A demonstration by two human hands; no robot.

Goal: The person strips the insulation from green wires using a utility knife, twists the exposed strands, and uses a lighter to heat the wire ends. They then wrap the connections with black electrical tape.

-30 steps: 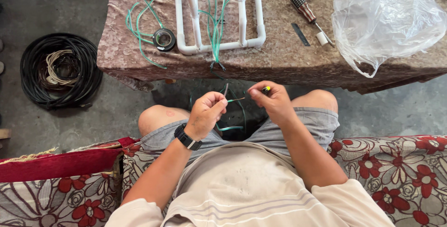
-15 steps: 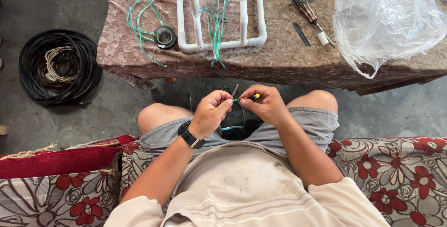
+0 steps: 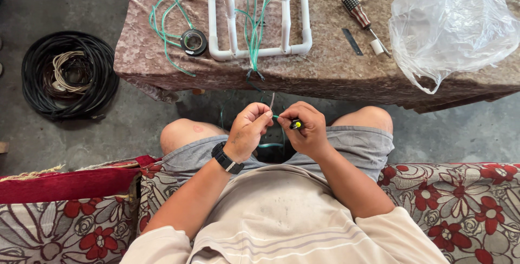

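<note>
Green wire [image 3: 277,116] pinched between left hand [image 3: 248,131] and right hand [image 3: 307,131], at six o'clock below bench [image 3: 325,77]; right also gripping yellow-tipped tool [image 3: 296,124]. Could nick strands if squeezed hard.

Informal home workspace, likely a yard or porch used for small electrical jobs. Floor is bare grey concrete [image 3: 135,128], stained and dusty. A low bench draped in a worn mottled brown cloth [image 3: 336,74] serves as the worktable. On it: a white plastic pipe frame [image 3: 260,51] threaded with thin green wires [image 3: 253,31], a dark roll of insulating tape [image 3: 193,42], a screwdriver with a patterned handle [image 3: 362,17], a crumpled clear plastic bag [image 3: 455,25]. A coil of thick black cable [image 3: 67,77] lies on the floor beside the bench. Seating is domestic: a sofa in cream fabric with red flowers [image 3: 460,199], and a red cushion [image 3: 70,182] on it.
</note>
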